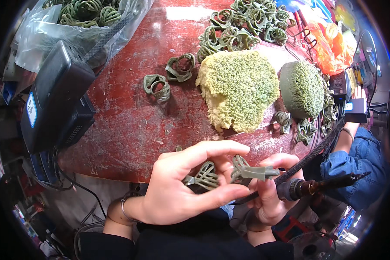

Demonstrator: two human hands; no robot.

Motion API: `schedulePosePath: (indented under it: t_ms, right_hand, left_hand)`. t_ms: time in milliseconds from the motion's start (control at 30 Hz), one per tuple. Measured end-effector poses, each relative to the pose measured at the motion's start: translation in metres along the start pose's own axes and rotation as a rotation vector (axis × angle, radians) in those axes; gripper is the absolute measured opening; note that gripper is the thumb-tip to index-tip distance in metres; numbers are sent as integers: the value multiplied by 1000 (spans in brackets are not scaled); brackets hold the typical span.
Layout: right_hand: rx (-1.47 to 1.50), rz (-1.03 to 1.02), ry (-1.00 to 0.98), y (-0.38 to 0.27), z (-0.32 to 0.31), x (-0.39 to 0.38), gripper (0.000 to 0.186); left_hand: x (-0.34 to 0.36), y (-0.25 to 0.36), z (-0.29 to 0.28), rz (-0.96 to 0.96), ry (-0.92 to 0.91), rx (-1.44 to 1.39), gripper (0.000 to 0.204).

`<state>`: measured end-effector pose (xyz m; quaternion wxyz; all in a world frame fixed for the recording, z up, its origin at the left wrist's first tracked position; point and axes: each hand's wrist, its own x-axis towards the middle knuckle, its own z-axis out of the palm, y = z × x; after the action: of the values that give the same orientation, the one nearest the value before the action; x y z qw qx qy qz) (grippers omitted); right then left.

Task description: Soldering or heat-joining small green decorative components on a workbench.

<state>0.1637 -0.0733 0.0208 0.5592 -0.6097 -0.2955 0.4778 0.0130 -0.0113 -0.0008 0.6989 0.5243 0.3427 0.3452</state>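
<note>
Seemingly, the step is positioning a ring (259,173) over the near edge of the table (117,143): the right hand (269,204) pinches it and holds a pen (305,188); the left hand (173,188) cups half-open around a second ring (207,176). The next move probably calls for turning the pen's tip inward.

Bright light falls on the red tabletop (117,134), with white glare far beyond the left hand (173,186) and a paler, washed-out patch beyond the right hand (271,203) — both fairly sharp. Around them, edges bend and soften toward the black fisheye rim.
</note>
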Motion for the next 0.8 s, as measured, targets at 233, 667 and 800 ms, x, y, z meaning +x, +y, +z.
schedulePosePath:
  t_ms: [233, 667, 800]
  right_hand:
    - [31, -67, -18, 8, -1, -4, 35]
    - [76, -53, -84, 8, -4, -4, 36]
    - [84, -12, -84, 9, -4, -7, 33]
  left_hand:
    - [-3, 0, 3, 143, 91, 161, 46]
    - [-2, 5, 3, 206, 79, 180, 45]
    - [-2, 3, 6, 176, 147, 220, 44]
